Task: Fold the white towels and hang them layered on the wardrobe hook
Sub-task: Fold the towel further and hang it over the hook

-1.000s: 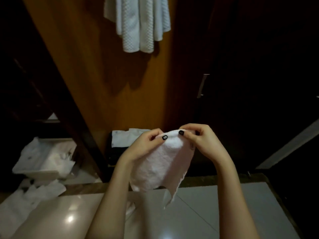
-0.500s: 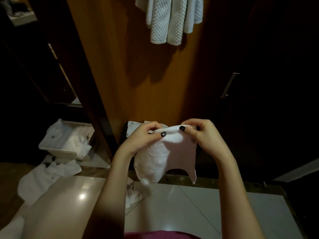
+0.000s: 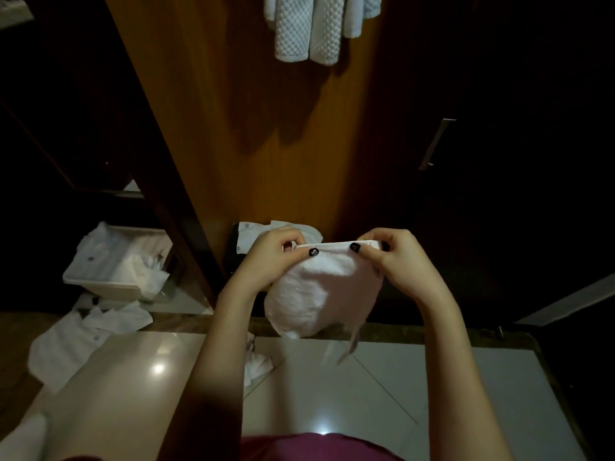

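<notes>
A small white towel [image 3: 319, 291] hangs in front of me, folded over along its top edge. My left hand [image 3: 269, 257] pinches the left end of that edge and my right hand [image 3: 396, 261] pinches the right end, thumbs on the near side. Its lower part droops in a rounded bulge with a loose corner trailing at the right. Several white towels [image 3: 319, 24] hang layered high on the orange-brown wardrobe panel [image 3: 266, 128]; the hook itself is out of view.
A white bin [image 3: 116, 264] of crumpled white cloths stands at the left, with more white cloths [image 3: 90, 334] spilled on the floor. Another white cloth pile [image 3: 263, 231] lies at the wardrobe's foot. Glossy floor tiles [image 3: 399, 394] spread below; a dark door with a metal handle [image 3: 436, 144] is at the right.
The towel's top edge has been drawn straighter and wider between my hands. The view shifted left and down, so the hanging towels sit higher and further right in frame.
</notes>
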Available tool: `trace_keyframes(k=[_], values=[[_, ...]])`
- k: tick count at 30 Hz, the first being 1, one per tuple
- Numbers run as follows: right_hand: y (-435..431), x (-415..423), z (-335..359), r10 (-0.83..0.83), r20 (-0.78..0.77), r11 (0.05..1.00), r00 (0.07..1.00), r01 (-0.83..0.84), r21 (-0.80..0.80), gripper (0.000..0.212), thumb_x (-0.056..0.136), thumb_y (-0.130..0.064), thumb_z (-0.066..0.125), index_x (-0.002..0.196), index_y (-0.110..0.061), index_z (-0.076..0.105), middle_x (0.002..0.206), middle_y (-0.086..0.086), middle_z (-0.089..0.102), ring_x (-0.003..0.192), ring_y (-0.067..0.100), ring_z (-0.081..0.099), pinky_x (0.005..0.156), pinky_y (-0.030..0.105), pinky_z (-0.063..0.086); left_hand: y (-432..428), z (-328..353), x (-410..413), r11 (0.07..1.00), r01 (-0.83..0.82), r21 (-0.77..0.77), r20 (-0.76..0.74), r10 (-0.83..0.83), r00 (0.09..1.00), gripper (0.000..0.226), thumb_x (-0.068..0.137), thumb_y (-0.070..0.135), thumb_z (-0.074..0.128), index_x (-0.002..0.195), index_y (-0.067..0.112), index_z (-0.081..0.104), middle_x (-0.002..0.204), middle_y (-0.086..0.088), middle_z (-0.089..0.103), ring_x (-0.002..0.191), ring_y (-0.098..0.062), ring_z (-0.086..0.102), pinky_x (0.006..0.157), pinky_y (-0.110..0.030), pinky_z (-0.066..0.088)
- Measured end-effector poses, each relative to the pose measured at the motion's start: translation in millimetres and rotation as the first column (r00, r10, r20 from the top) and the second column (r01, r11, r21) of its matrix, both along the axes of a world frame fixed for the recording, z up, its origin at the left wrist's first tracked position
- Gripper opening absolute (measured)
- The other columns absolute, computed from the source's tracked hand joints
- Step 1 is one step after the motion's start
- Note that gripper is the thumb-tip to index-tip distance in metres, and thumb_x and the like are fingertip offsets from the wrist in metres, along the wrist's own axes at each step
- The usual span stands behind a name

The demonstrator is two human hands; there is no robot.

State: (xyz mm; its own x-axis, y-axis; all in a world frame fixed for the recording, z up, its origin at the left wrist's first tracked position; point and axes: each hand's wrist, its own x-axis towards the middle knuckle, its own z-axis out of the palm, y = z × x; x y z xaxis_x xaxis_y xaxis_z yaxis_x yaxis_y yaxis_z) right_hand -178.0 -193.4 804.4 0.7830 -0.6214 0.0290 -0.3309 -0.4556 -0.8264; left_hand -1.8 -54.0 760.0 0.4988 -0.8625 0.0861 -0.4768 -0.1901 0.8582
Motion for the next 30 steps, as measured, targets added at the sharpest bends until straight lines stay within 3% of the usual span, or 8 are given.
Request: trace_keyframes(k=[5,8,12,17,19,21,25,30], values=[[1,-10,-4,-0.067,0.0,0.995,0.998,0.067,0.075,0.013,0.09,-0.023,0.07,0.077,-0.023,0.068,0.063,-0.009,0.063,0.055,-0.004,0.058,0.048,0.013,0.044,-6,-8,-2,0.992,0.042,0.121,0.014,-0.044,0.999,0.026,0.092,0.029,0.064,0.077,0.008,0.059,0.079,-0.007,0.061,0.076,-0.022,0.058,0.068,-0.034,0.043],[-2,-21,-5,-0.056,-0.012,0.985,0.998,0.057,0.164,0.01,0.091,-0.022,0.069,0.081,-0.021,0.07,0.068,-0.007,0.068,0.063,0.004,0.065,0.057,0.018,0.052,-6,-10,-4,0.997,0.07,0.014,-0.024,-0.069,0.997,0.027,0.092,0.02,0.065,0.075,0.001,0.055,0.079,-0.012,0.056,0.075,-0.016,0.051,0.071,-0.027,0.039],[-9,-29,-5,-0.086,0.056,0.973,0.995,0.072,0.221,0.014,0.093,-0.02,0.066,0.08,-0.015,0.07,0.073,0.0,0.07,0.069,0.009,0.066,0.067,0.022,0.052,-12,-2,-10,0.967,0.018,-0.252,-0.332,-0.104,0.937,0.026,0.083,0.016,0.073,0.068,0.01,0.053,0.074,-0.003,0.048,0.074,-0.01,0.047,0.069,-0.016,0.039],[-5,-16,-16,-0.095,0.127,0.953,0.987,0.054,0.297,0.008,0.092,-0.013,0.066,0.089,-0.014,0.073,0.122,-0.007,0.059,0.115,0.002,0.054,0.099,0.022,0.041,-20,16,-16,0.888,0.008,-0.46,-0.534,-0.284,0.796,0.029,0.074,0.022,0.074,0.057,0.025,0.051,0.067,0.004,0.046,0.065,-0.011,0.039,0.062,-0.023,0.033],[-3,-13,-18,-0.101,0.183,0.948,0.978,0.039,0.317,0.008,0.091,-0.015,0.066,0.091,-0.011,0.072,0.125,-0.024,0.052,0.123,-0.011,0.041,0.099,0.016,0.034,-19,19,-13,0.871,0.016,-0.492,-0.566,-0.334,0.754,0.03,0.075,0.02,0.074,0.057,0.023,0.05,0.065,0.004,0.044,0.064,-0.013,0.036,0.061,-0.026,0.031],[-4,-11,-20,-0.14,0.235,0.937,0.962,0.052,0.346,0.009,0.09,-0.016,0.067,0.09,-0.007,0.069,0.132,-0.02,0.051,0.13,-0.01,0.034,0.099,0.019,0.03,-17,22,-12,0.865,0.022,-0.502,-0.579,-0.355,0.734,0.031,0.075,0.019,0.074,0.058,0.021,0.049,0.065,0.003,0.042,0.063,-0.013,0.034,0.06,-0.026,0.029],[2,-13,-21,-0.084,0.32,0.896,0.944,-0.069,0.438,0.013,0.093,-0.013,0.063,0.087,-0.002,0.064,0.093,0.004,0.063,0.093,0.017,0.058,0.087,0.038,0.044,-12,27,-15,0.86,0.039,-0.509,-0.585,-0.379,0.717,0.03,0.075,0.017,0.073,0.057,0.021,0.05,0.064,0.004,0.042,0.061,-0.01,0.034,0.057,-0.021,0.029],[7,-14,-18,-0.133,0.357,0.913,0.925,-0.027,0.408,0.017,0.09,-0.01,0.066,0.078,0.002,0.065,0.079,0.001,0.066,0.079,0.012,0.063,0.074,0.023,0.048,-1,38,-8,0.926,0.013,-0.378,-0.398,-0.176,0.9,0.034,0.076,0.023,0.074,0.055,0.024,0.046,0.061,0.008,0.04,0.057,-0.003,0.035,0.053,-0.015,0.03]])
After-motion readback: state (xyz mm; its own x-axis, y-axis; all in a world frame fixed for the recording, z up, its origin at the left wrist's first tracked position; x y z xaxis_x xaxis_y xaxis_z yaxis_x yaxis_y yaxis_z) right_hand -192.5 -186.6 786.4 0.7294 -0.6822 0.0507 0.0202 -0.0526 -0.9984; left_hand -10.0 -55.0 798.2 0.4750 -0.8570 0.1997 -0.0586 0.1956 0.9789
